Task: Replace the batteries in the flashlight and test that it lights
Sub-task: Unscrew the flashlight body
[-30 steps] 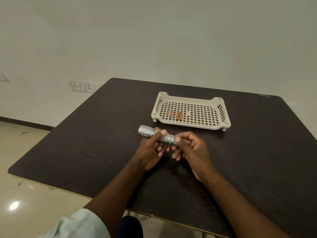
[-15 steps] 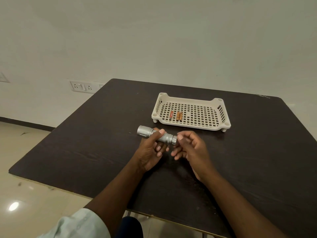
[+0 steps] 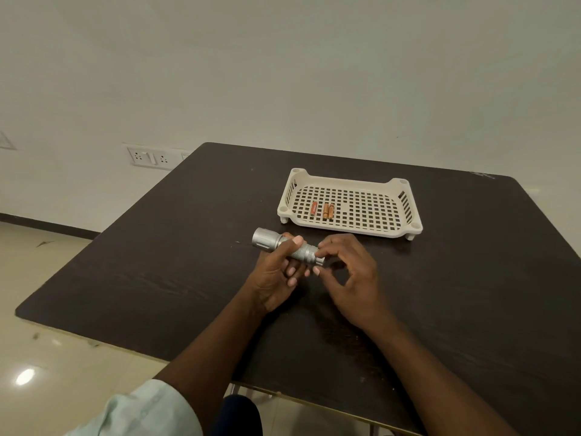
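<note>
Right now your left hand (image 3: 273, 275) grips the flashlight (image 3: 287, 250) around its middle, holding it just above the dark surface (image 3: 176, 262), head pointing left. Your right hand (image 3: 349, 278) pinches the tail end between fingertips and thumb. Beyond your hands, a cream tray (image 3: 405, 229) sits on the surface, well apart from the flashlight, with three batteries (image 3: 323, 210) lying in its left part, two of them touching side by side.
</note>
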